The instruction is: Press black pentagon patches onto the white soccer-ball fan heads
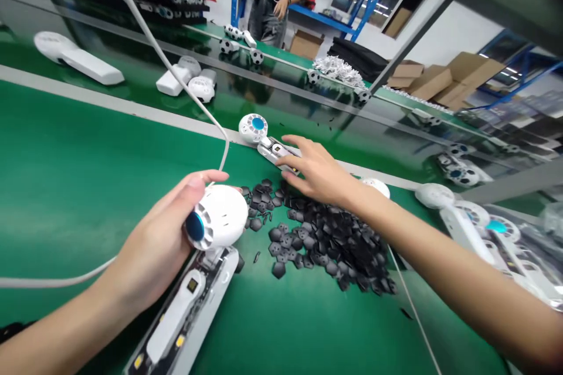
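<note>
I have the left hand (pixel 153 240) curled round the head of a white handheld fan (pixel 229 215), its handle (pixel 176 319) slanting down over the green worktop (pixel 272 334). The right hand (pixel 323 173) reaches, fingers spread, over a second fan (pixel 253 129) near the worktop's far edge; I can't quite tell whether they touch it. Black pentagonal pieces (pixel 343 240) lie heaped nearby.

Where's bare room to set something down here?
Bare green tabletop lies left of the left hand, between pale strip and white cable, and below the black pieces, right of the held device. It's crowded around the right hand and at the right edge, where white units cluster.
</note>
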Demonstrator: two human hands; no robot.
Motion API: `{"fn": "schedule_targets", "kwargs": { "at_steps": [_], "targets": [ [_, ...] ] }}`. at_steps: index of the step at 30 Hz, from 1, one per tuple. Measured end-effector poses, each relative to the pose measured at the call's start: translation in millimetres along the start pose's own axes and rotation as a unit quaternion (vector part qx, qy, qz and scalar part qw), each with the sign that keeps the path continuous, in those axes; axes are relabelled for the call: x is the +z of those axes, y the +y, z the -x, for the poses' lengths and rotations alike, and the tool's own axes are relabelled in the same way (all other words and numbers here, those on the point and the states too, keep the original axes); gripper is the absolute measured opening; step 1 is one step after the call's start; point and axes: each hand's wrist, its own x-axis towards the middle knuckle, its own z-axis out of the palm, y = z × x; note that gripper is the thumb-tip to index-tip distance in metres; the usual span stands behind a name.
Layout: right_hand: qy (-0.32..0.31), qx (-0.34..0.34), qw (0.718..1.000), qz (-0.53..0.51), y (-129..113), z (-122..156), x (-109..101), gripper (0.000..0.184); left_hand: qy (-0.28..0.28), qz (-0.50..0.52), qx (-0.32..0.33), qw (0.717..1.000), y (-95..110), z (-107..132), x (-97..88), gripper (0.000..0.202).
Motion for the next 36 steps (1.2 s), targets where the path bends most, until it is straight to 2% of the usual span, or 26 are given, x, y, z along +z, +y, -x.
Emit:
{"fn": "schedule_targets", "kwargs": {
  "at_steps": [2, 4, 7, 11, 14, 15, 16, 18, 20, 21, 22, 26, 30, 33, 36],
  "targets": [
    [-0.034, -0.005, 0.999, -0.035, -26, 14, -7, 0.019, 0.019, 0.003, 0.006, 1.000, 1, -1, 2.9, 0.026],
    [-0.106, -0.029, 0.991, -0.077, -48, 27, -12, 0.009, 0.032, 0.006, 0.015, 0.999, 1, -2, 4.9, 0.023],
    [-0.176, -0.034, 0.980, -0.087, -67, 38, -10, 0.004, 0.036, 0.009, 0.021, 0.999, 0, -3, 7.0, 0.022],
    [-0.182, -0.031, 0.980, -0.075, -68, 42, -1, 0.010, 0.017, -0.001, 0.020, 1.000, 0, -2, 7.9, 0.036],
    [-0.102, -0.041, 0.978, -0.178, -68, 41, -1, 0.009, -0.018, -0.013, 0.028, 0.999, -2, -1, 4.2, 0.058],
    [-0.061, -0.032, 0.966, -0.250, -69, 40, -2, 0.008, -0.040, -0.021, 0.029, 0.999, -2, 0, 2.2, 0.061],
    [-0.025, -0.016, 0.942, -0.335, -70, 39, -4, 0.008, -0.061, -0.032, 0.027, 0.997, -3, 0, 0.2, 0.060],
    [0.004, 0.024, 0.870, -0.493, -74, 38, -6, 0.009, -0.087, -0.056, 0.017, 0.994, -5, 1, -3.3, 0.054],
    [0.010, 0.059, 0.804, -0.591, -76, 36, -5, 0.010, -0.093, -0.071, 0.013, 0.993, -5, 1, -5.3, 0.049],
    [0.018, 0.071, 0.787, -0.612, -77, 35, -4, 0.009, -0.093, -0.074, 0.012, 0.993, -4, 1, -5.8, 0.048],
    [0.034, 0.079, 0.783, -0.616, -77, 34, -2, 0.007, -0.097, -0.074, 0.010, 0.992, -4, 1, -5.9, 0.047],
    [0.119, 0.091, 0.804, -0.576, -79, 34, 3, 0.012, -0.108, -0.093, 0.014, 0.990, -2, 6, -4.5, 0.054],
    [0.225, 0.071, 0.815, -0.529, -89, 36, 2, 0.005, -0.106, -0.148, 0.064, 0.981, -2, 15, -1.5, 0.059],
    [0.327, -0.002, 0.856, -0.400, -100, 36, 5, 0.011, -0.097, -0.178, 0.102, 0.974, -4, 20, 1.6, 0.056],
    [0.366, -0.095, 0.886, -0.269, -108, 36, 13, 0.014, -0.078, -0.181, 0.134, 0.971, -7, 22, 3.7, 0.053]
  ]
}}
